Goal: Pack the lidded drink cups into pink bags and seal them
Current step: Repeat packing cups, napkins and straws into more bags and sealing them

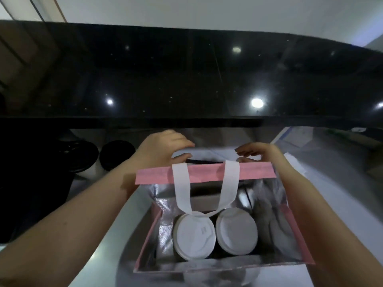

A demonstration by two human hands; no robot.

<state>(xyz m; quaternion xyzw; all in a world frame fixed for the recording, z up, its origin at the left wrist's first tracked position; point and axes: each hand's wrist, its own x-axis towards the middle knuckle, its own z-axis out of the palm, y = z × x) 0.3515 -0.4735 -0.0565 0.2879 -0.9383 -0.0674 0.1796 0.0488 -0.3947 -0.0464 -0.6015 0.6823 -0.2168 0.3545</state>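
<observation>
A pink bag with silver foil lining stands open on the counter in front of me. Two cups with white lids sit side by side inside it, the left cup and the right cup. A white handle strap hangs from the far pink rim down into the bag and rests on the left lid. My left hand and my right hand are both behind the far rim, fingers curled over its top edge at either side of the strap.
Two dark-lidded cups stand at the left beside the bag. A raised glossy black counter runs across the view beyond my hands. A white surface edge with paper items lies at the right.
</observation>
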